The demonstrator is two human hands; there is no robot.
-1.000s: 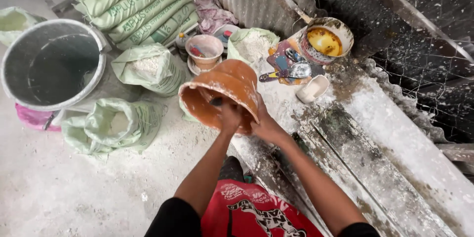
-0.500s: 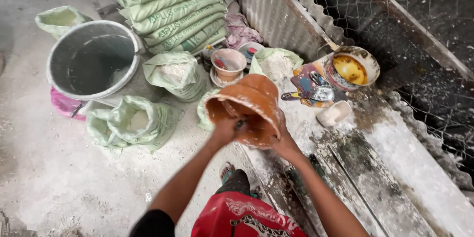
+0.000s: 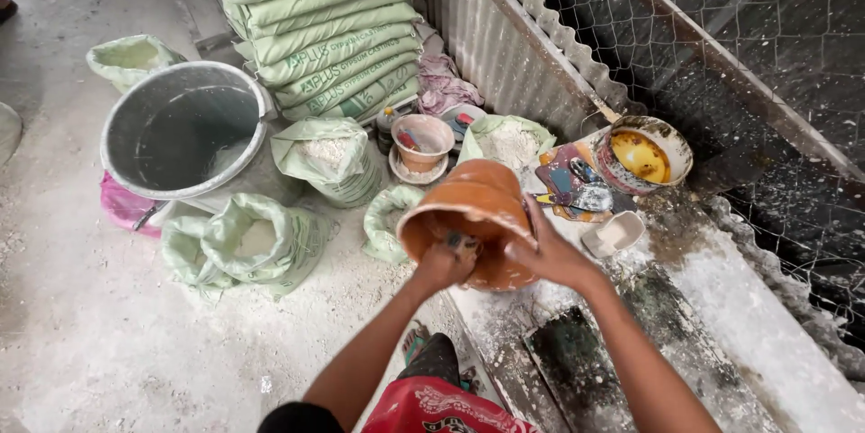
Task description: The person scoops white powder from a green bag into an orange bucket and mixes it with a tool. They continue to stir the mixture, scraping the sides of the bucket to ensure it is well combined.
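Orange bowl (image 3: 473,208) gripped by both hands, beside stacked green sacks (image 3: 329,27)

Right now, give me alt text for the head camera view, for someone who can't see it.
Two bare hands hold a tilted orange clay pot over a dusty bench: left hand at its rim, right hand on its side. Open sacks of white powder and a grey bucket stand nearby.

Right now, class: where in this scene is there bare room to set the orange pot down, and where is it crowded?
Free: the dusty floor left of the open white sacks, and the powdered bench right of the right hand. Crowded: around the orange pot, between the small bowl, the paint bowl and the grey bucket.
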